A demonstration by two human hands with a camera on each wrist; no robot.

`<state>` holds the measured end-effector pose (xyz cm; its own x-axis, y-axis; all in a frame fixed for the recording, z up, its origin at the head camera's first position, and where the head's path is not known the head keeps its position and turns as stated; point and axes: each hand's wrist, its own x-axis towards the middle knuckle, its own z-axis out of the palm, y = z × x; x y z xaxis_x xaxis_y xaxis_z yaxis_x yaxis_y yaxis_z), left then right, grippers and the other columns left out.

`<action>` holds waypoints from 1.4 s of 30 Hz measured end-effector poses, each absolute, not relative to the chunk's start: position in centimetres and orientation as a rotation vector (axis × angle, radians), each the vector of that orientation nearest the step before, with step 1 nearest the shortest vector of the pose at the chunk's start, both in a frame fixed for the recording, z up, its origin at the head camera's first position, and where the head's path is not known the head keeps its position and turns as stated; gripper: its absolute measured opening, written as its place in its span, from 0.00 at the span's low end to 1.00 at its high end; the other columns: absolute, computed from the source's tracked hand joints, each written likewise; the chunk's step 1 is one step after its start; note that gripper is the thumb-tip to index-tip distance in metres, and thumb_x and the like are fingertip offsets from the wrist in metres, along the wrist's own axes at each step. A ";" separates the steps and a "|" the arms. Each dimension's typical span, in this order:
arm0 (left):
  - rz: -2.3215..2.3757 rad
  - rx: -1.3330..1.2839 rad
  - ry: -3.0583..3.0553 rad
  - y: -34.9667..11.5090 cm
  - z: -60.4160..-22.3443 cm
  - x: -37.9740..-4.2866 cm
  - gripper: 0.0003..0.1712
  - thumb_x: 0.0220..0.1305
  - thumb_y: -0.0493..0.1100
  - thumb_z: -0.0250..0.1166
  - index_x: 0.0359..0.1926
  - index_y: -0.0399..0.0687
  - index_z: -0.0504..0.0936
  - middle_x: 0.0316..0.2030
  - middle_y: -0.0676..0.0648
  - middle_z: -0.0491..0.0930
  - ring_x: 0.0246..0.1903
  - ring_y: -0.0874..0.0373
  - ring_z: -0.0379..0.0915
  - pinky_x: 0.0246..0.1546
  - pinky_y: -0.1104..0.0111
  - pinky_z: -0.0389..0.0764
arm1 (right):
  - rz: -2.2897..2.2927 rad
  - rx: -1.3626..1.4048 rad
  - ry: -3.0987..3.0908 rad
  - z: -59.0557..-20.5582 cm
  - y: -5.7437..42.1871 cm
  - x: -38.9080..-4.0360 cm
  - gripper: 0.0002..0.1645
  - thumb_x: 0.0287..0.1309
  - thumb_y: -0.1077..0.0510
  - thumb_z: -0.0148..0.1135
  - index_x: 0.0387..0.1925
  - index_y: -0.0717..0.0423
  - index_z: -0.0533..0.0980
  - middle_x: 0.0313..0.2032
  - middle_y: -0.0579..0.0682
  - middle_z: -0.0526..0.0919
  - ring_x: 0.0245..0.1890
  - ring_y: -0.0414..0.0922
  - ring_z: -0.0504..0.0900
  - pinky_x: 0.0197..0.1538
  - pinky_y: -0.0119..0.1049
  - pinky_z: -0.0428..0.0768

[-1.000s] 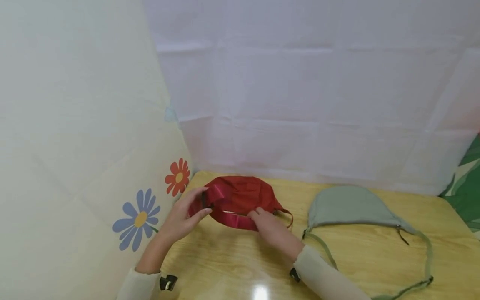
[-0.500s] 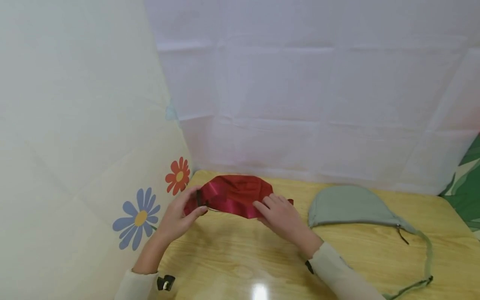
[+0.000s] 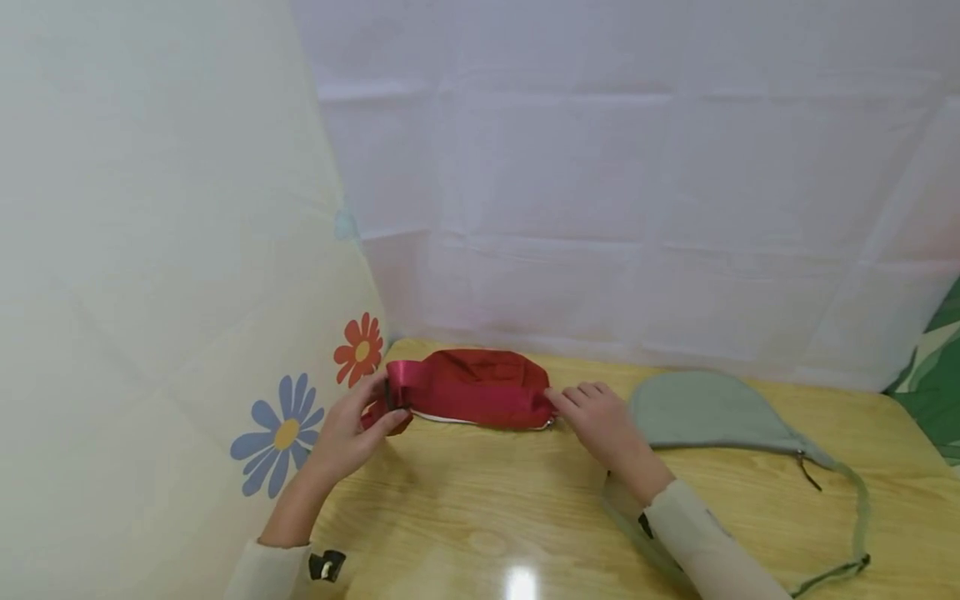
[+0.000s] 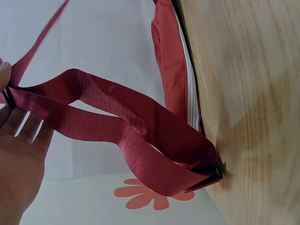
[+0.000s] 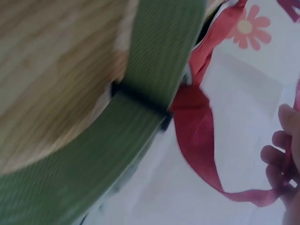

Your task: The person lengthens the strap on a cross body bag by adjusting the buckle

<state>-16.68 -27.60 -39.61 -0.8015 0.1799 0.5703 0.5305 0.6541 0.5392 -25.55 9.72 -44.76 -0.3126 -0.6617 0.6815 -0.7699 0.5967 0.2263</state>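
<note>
A small red waist bag [image 3: 487, 379] lies at the back left of the table, its white-edged zip along the front. At its left end my left hand [image 3: 352, 429] holds the dark red strap near a black slider. In the left wrist view that strap [image 4: 98, 124] hangs in a long loop from the fingers, with a second black buckle [image 4: 216, 171] at the loop's far end by the tabletop. My right hand [image 3: 600, 421] is at the bag's right end. The right wrist view shows its fingers pinching a red strap [image 5: 194, 138] that runs from the bag.
A grey-green bag [image 3: 705, 412] lies to the right. Its green strap [image 3: 858, 508] loops forward, passes under my right forearm and crosses close before the right wrist camera [image 5: 154, 51]. A white cloth [image 3: 525, 167] hangs behind the wooden table [image 3: 465, 517]; a flowered sheet [image 3: 150, 250] borders the left.
My right hand has moved from the red bag's front to its right end, drawing the strap across. The front zip edge shows again. My left hand has shifted slightly left.
</note>
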 end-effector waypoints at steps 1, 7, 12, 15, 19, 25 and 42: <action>-0.978 -0.558 -2.396 -27.6 -39.6 -16.7 0.32 0.58 0.30 0.73 0.63 0.40 0.74 0.48 0.45 0.82 0.45 0.58 0.79 0.43 0.64 0.85 | 0.189 1.118 -2.068 -44.8 10.1 -25.7 0.25 0.52 0.62 0.75 0.53 0.54 0.79 0.36 0.48 0.86 0.35 0.47 0.82 0.40 0.41 0.81; -0.975 -0.547 -2.376 -27.9 -39.7 -16.6 0.27 0.57 0.30 0.74 0.57 0.41 0.75 0.44 0.48 0.82 0.40 0.63 0.75 0.38 0.69 0.82 | 0.210 1.027 -2.154 -45.0 12.1 -26.3 0.29 0.49 0.71 0.76 0.54 0.55 0.79 0.37 0.51 0.86 0.34 0.50 0.83 0.38 0.44 0.82; -0.969 -0.551 -2.383 -28.0 -39.6 -16.5 0.27 0.55 0.30 0.75 0.55 0.40 0.76 0.43 0.48 0.81 0.42 0.61 0.76 0.41 0.74 0.81 | 0.213 0.951 -2.181 -45.1 13.3 -26.7 0.28 0.49 0.73 0.75 0.53 0.57 0.78 0.36 0.54 0.86 0.34 0.52 0.85 0.38 0.46 0.84; -0.944 -0.572 -2.391 -27.9 -39.5 -16.6 0.27 0.54 0.31 0.76 0.54 0.41 0.76 0.42 0.49 0.80 0.41 0.61 0.75 0.39 0.71 0.82 | 0.192 0.910 -2.190 -45.0 13.7 -26.9 0.27 0.50 0.74 0.74 0.52 0.57 0.79 0.36 0.54 0.87 0.33 0.51 0.86 0.38 0.47 0.84; -0.950 -0.590 -2.404 -27.7 -39.5 -16.7 0.28 0.56 0.32 0.75 0.56 0.43 0.75 0.42 0.51 0.78 0.38 0.62 0.75 0.36 0.66 0.82 | 0.243 0.891 -2.243 -45.0 14.0 -27.2 0.24 0.52 0.72 0.73 0.51 0.57 0.79 0.35 0.54 0.87 0.30 0.52 0.86 0.36 0.48 0.84; -0.935 -0.561 -2.390 -27.8 -39.3 -16.6 0.28 0.56 0.31 0.74 0.57 0.40 0.75 0.45 0.48 0.81 0.45 0.57 0.79 0.45 0.73 0.81 | 0.816 1.028 -2.534 -44.1 14.2 -27.7 0.17 0.63 0.63 0.68 0.53 0.55 0.80 0.46 0.54 0.87 0.42 0.52 0.85 0.45 0.51 0.83; -0.928 -0.499 -2.405 -28.4 -39.2 -16.1 0.34 0.58 0.31 0.73 0.65 0.41 0.74 0.50 0.45 0.81 0.48 0.50 0.80 0.47 0.60 0.83 | 1.088 1.021 -2.659 -43.4 16.6 -29.3 0.11 0.68 0.64 0.63 0.50 0.57 0.79 0.44 0.55 0.85 0.44 0.53 0.83 0.47 0.53 0.79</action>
